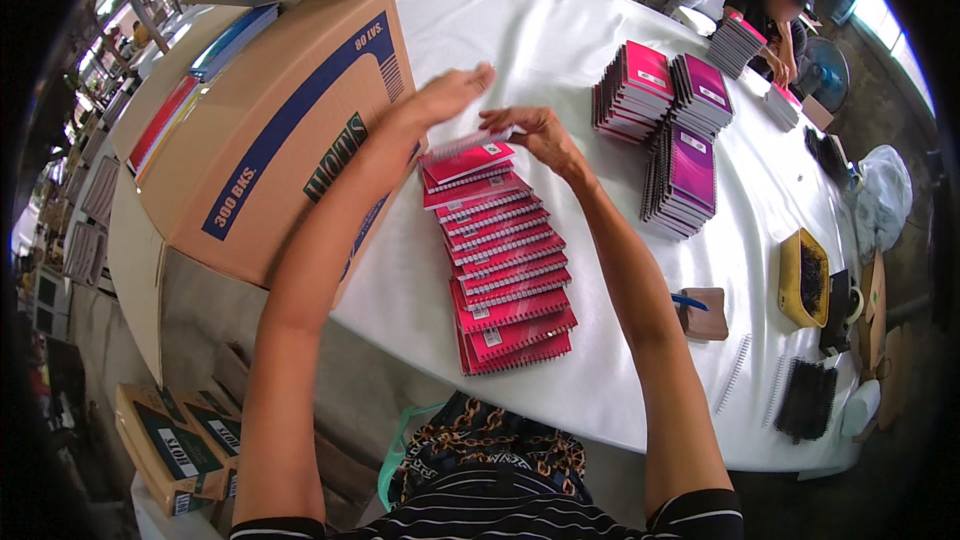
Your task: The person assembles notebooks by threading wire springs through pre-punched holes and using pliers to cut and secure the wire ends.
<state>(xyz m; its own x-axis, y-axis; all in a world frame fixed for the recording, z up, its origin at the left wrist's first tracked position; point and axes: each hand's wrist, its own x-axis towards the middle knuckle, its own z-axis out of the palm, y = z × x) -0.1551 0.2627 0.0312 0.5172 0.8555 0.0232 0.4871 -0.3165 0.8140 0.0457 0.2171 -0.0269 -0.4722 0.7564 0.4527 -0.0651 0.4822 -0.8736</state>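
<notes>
A long row of red spiral notebooks [505,252] lies fanned out, overlapping, on the white-covered table in front of me. At its far end my right hand [540,140] pinches the edge of a tilted spiral notebook [466,146], blurred by motion. My left hand [455,97] is just beyond that notebook, fingers stretched out and holding nothing, close to the carton's side. The big open cardboard carton [290,130] stands left of the row, with red, yellow and blue covers showing inside its opening.
Stacks of red notebooks [635,90] and purple notebooks [685,175] stand to the right. Farther right are a yellow tray [803,278], a brown block [705,315], and black spiral coils [806,398]. Across the table sits another person [765,25]. Packed boxes [180,445] lie at lower left.
</notes>
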